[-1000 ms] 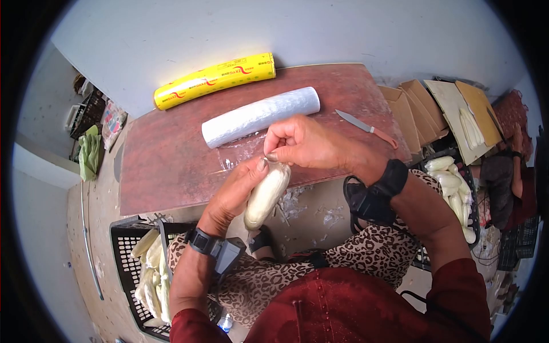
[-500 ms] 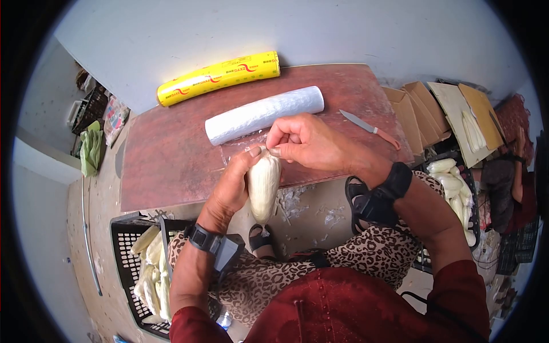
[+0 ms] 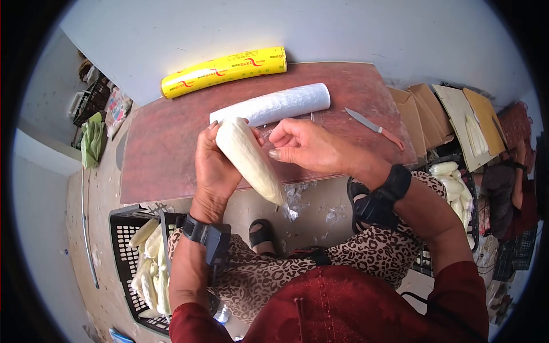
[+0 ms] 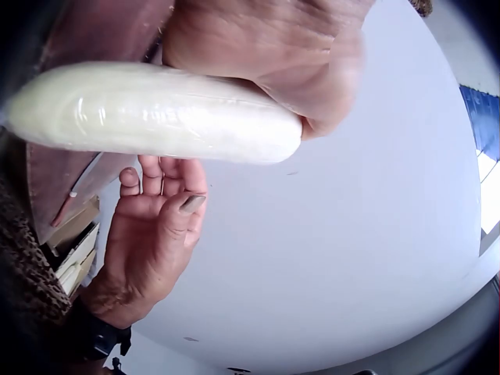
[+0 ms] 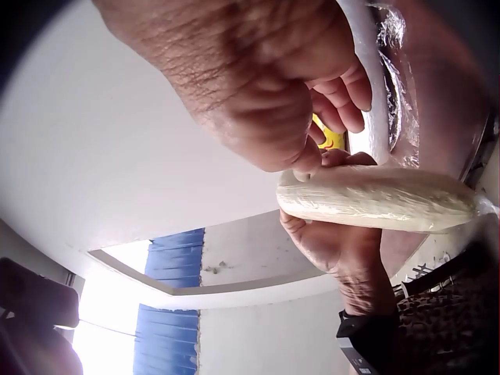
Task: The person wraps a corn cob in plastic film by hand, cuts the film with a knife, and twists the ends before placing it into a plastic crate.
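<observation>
The film-wrapped vegetable (image 3: 250,157) slants down in the left hand (image 3: 210,163), fingers curled round its upper part, a loose film tail (image 3: 290,213) at the lower tip; the right hand (image 3: 316,147) is just beside it, fingers loosely bent, holding nothing; that tail would probably press flat best with the tip turned upward and the left grip kept gentle; the table's (image 3: 166,154) near edge runs beneath the hands, so lifting slightly should give safer room; beyond, the white film roll (image 3: 277,104) limits forward reach, and the knife (image 3: 374,128) lies to the right, blade toward the roll; the yellow roll (image 3: 223,72) lies along the far edge.
</observation>
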A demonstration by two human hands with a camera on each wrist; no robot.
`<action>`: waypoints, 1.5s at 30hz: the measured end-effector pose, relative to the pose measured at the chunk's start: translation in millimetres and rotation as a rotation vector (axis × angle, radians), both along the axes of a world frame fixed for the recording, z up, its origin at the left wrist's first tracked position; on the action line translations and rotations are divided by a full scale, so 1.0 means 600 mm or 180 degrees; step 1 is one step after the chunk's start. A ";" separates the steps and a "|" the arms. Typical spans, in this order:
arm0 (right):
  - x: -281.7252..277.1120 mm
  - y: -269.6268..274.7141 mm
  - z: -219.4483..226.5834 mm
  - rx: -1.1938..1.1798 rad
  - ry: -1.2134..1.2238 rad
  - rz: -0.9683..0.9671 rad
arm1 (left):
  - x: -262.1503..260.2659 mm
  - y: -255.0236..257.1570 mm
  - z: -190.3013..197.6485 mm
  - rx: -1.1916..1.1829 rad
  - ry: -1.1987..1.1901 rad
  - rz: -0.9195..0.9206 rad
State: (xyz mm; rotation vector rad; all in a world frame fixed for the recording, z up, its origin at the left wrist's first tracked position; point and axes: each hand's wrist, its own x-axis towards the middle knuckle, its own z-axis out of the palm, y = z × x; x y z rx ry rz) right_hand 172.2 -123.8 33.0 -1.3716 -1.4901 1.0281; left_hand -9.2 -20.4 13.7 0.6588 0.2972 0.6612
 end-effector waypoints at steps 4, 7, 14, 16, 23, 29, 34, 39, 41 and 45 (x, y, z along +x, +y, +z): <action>-0.013 -0.010 0.009 -0.0549 0.0015 0.0209 | -0.004 0.002 0.000 0.0020 -0.0058 0.0029; -0.021 -0.011 -0.013 -0.0505 0.0005 0.0397 | -0.006 0.002 -0.001 -0.0102 -0.0142 0.0047; -0.023 -0.007 -0.050 -0.0456 0.0187 0.0639 | -0.010 0.006 0.006 -0.0394 -0.0248 0.0174; -0.023 -0.008 -0.050 -0.0471 0.0262 0.0646 | -0.014 0.015 -0.003 -0.0295 -0.0356 0.0076; -0.023 -0.010 -0.042 -0.0555 0.0119 0.0657 | -0.017 0.020 -0.007 -0.0488 -0.0373 0.0216; -0.035 -0.013 -0.048 -0.0701 0.0218 0.0521 | -0.011 0.006 -0.001 -0.0617 -0.0444 -0.0200; -0.038 -0.019 -0.055 -0.0663 0.0222 0.0717 | -0.010 0.000 -0.003 -0.0097 -0.0452 -0.0551; -0.032 -0.022 -0.038 -0.0792 0.0011 0.0699 | -0.008 0.001 -0.001 0.0208 -0.0461 -0.0642; -0.028 -0.020 -0.038 -0.0793 -0.0100 0.0711 | -0.007 0.002 -0.003 0.0352 -0.0363 -0.0606; -0.023 -0.016 -0.049 -0.0818 -0.0416 0.0726 | -0.009 0.003 0.004 0.0576 -0.0035 -0.0548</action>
